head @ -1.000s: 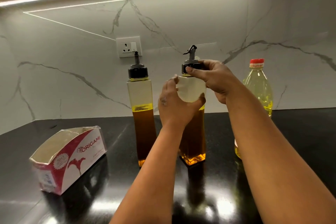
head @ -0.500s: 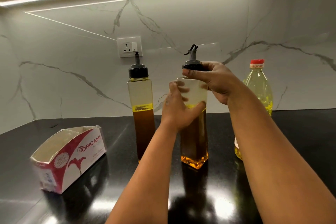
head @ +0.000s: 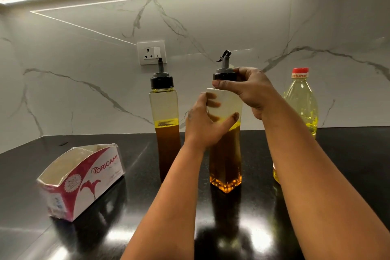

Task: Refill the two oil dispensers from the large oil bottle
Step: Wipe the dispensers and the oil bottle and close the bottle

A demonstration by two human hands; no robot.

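Observation:
Two tall square oil dispensers stand on the black counter, each about two-thirds full of brown oil. The left dispenser (head: 166, 124) stands alone with its black spout cap on. My left hand (head: 205, 124) wraps around the upper body of the right dispenser (head: 225, 154). My right hand (head: 247, 88) grips that dispenser's black cap (head: 223, 75), whose spout lever sticks up. The large oil bottle (head: 301, 103), clear with yellow oil and a red cap, stands at the right, partly hidden behind my right forearm.
An open red-and-white cardboard box (head: 82, 177) marked Origami lies at the front left of the glossy black counter (head: 348, 154). A marble wall with a power socket (head: 150, 52) rises right behind the bottles.
The right dispenser has come down from a slight lift and tilt and now stands upright on the counter. Both hands have kept their grip on it.

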